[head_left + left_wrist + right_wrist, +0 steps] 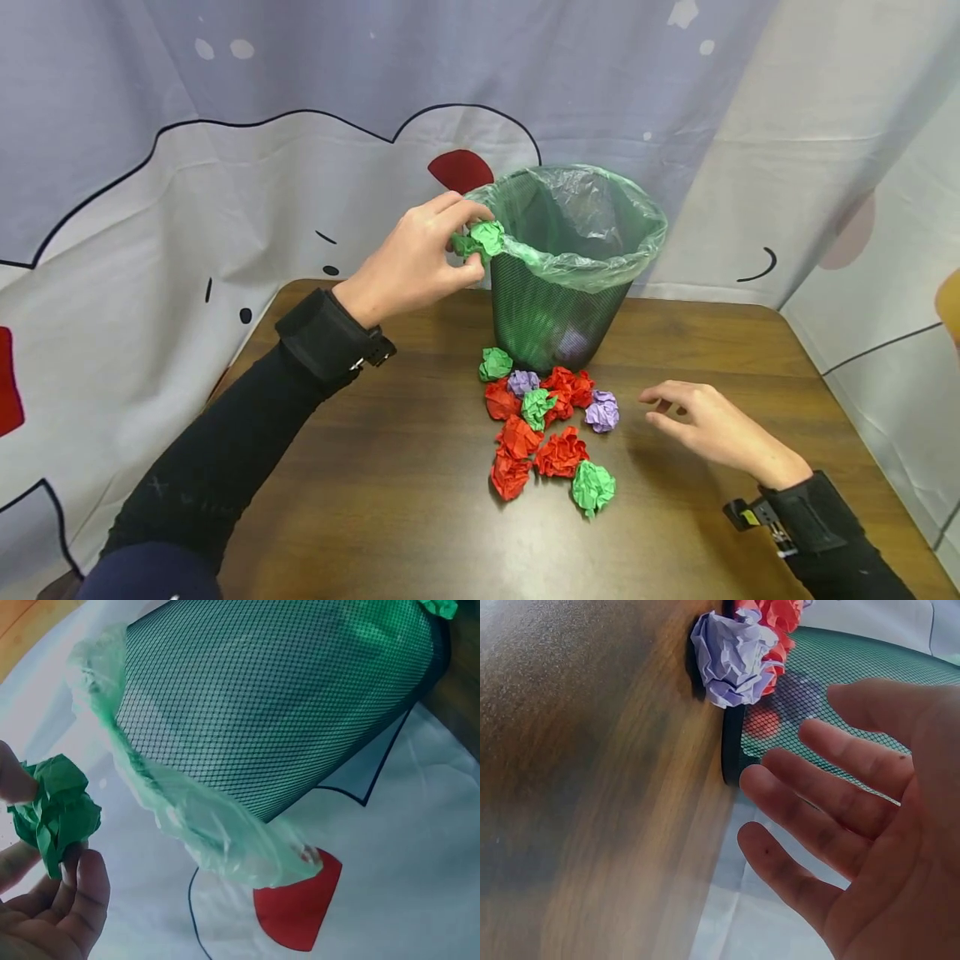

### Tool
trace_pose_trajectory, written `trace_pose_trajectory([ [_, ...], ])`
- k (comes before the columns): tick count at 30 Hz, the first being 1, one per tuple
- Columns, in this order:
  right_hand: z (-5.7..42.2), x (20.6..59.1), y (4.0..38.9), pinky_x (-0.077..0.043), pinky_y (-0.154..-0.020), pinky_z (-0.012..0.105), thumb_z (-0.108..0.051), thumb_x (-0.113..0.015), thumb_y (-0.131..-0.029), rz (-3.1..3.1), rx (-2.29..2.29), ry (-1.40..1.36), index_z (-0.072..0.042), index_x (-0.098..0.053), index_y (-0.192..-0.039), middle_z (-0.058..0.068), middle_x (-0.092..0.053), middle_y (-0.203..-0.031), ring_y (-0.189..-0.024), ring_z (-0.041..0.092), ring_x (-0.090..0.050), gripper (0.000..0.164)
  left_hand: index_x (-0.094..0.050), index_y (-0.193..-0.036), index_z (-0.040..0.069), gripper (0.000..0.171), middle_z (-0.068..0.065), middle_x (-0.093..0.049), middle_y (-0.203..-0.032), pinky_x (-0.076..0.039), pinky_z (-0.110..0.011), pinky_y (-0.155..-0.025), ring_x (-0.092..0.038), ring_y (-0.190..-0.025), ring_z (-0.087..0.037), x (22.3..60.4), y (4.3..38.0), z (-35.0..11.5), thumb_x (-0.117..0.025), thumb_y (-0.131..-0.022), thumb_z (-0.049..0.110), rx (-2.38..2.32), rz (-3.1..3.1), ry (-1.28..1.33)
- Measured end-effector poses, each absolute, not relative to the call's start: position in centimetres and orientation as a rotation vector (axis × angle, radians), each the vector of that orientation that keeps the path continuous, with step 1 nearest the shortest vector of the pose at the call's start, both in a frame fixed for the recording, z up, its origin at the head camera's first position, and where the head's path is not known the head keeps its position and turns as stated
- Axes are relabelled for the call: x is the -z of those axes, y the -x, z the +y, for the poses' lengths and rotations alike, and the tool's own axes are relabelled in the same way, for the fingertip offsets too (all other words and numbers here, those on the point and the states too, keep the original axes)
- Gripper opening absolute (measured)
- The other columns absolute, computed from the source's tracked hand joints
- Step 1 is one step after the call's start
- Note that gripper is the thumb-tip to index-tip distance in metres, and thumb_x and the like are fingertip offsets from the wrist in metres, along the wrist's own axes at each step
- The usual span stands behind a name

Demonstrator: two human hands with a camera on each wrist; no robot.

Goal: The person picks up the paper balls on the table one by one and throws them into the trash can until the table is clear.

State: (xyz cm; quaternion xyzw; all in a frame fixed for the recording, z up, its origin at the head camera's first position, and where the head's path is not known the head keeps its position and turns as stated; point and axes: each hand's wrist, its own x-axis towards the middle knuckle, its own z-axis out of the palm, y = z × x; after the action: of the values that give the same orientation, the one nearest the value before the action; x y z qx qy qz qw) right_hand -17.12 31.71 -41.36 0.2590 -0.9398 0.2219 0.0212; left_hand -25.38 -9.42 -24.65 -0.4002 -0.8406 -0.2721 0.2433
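My left hand (423, 254) pinches a crumpled green paper ball (480, 240) between thumb and fingers, at the left rim of a mesh wastebasket (555, 308). In the left wrist view the same green paper ball (56, 810) shows beside the green plastic liner (202, 817) folded over the rim. My right hand (712, 429) hovers over the table with relaxed fingers, holding nothing. Nearest to it lies a purple paper ball (602, 412), also seen in the right wrist view. Through the mesh, purple and red shapes show faintly at the bottom of the basket.
Several red paper balls (561, 452) lie in a cluster before the basket, with green paper balls (592, 488) and another purple paper ball (522, 382) among them. The brown wooden table (375, 500) ends at a printed curtain (300, 192) behind the basket.
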Motion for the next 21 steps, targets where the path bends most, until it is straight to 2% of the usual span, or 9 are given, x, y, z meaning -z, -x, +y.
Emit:
trace_pose_trajectory([
  [7,31.6,41.6,17.0,-0.056,-0.074,0.031,-0.016,-0.069,-0.094,-2.903,-0.7,-0.81,-0.014,-0.071,-0.115,-0.002,-0.073,-0.106,-0.088,0.003,-0.065,0.021,-0.064,-0.121,0.005,0.038,-0.007,-0.061,-0.113,-0.043,-0.029,-0.075,-0.052,-0.087,-0.017,23.1,26.3,-8.5,-0.059,-0.084,0.008,0.742,-2.273,1.05],
  [11,31.5,41.7,17.0,-0.055,-0.075,0.029,-0.017,-0.069,-0.095,-2.909,-0.711,-0.807,-0.015,-0.071,-0.115,-0.002,-0.073,-0.106,-0.088,0.003,-0.064,0.021,-0.064,-0.124,0.006,0.04,-0.007,-0.061,-0.11,-0.043,-0.03,-0.08,-0.052,-0.091,-0.018,22.2,27.0,-8.2,-0.059,-0.084,0.008,0.737,-2.284,1.023],
  [21,31.4,41.6,17.0,-0.056,-0.076,0.033,-0.017,-0.069,-0.095,-2.916,-0.7,-0.803,-0.015,-0.071,-0.115,0.001,-0.073,-0.106,-0.089,0.005,-0.065,0.021,-0.058,-0.131,0.008,0.045,-0.005,-0.06,-0.107,-0.042,-0.032,-0.081,-0.053,-0.096,-0.018,20.8,28.5,-7.4,-0.057,-0.086,0.012,0.715,-2.431,0.955],
])
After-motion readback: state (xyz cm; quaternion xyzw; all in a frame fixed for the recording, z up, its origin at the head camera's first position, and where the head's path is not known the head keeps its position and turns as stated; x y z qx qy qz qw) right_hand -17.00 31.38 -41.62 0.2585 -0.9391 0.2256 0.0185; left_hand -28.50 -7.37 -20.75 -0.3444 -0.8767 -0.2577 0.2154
